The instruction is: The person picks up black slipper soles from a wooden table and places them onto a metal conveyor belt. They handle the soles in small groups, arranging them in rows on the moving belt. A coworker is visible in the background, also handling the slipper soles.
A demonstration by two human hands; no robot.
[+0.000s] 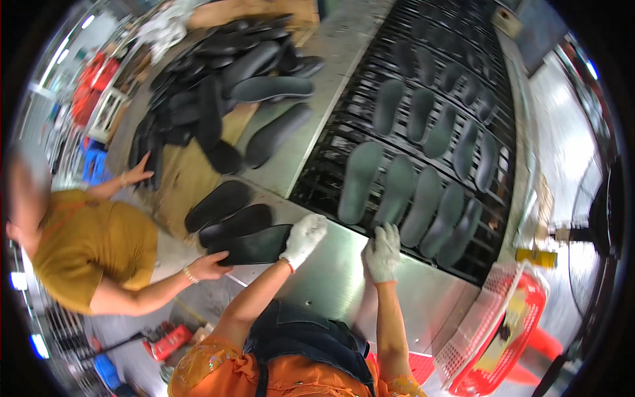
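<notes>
My left hand [304, 239], in a white knitted glove, has its fingers closed at the right end of a black shoe insole [254, 245]. A co-worker's hand [208, 266] touches that insole's other end. Two more black insoles lie just behind it, one the farther insole [218, 204]. My right hand [383, 253], also gloved, reaches forward with fingers stretched out, touching the near end of a dark grey-green insole [397, 188]. That insole lies in the nearest row on a black slatted conveyor [311, 188]; several rows of insoles stretch away behind it.
A big heap of black insoles [210, 109] covers the table at left, where the co-worker [99, 251] rests another hand. A metal plate [331, 274] edges the conveyor in front of me. Red and white baskets [476, 331] stand at right, near a black fan [598, 231].
</notes>
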